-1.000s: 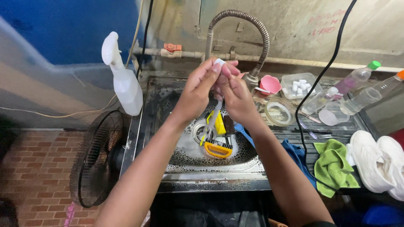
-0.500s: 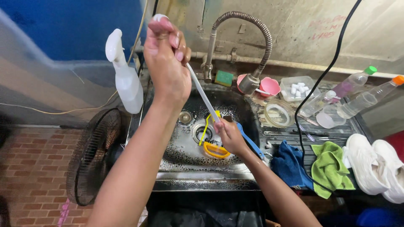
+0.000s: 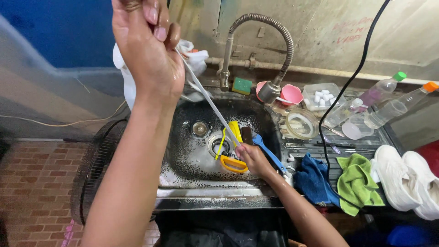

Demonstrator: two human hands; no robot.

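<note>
Overhead, left hand point(image 3: 148, 50) and right hand point(image 3: 251, 158) pinching a taut white lace point(image 3: 208, 98), clear bottles point(image 3: 384, 103) rightward.

The steel sink point(image 3: 183, 176) holds a yellow brush point(image 3: 233, 162) and a blue-handled brush point(image 3: 267, 151); its drainboard point(image 3: 366, 137) carries a blue cloth point(image 3: 313, 180), a green cloth point(image 3: 359, 183) and two bottles point(image 3: 388, 107).

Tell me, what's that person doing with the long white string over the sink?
A person stands at a wet, sudsy sink and stretches a white shoelace tight between both hands. The left hand holds one end up high, and the right hand pinches the other end low in the basin, beside yellow and blue brushes. A pair of white shoes sits on the counter to the right, next to green and blue cloths.
</note>
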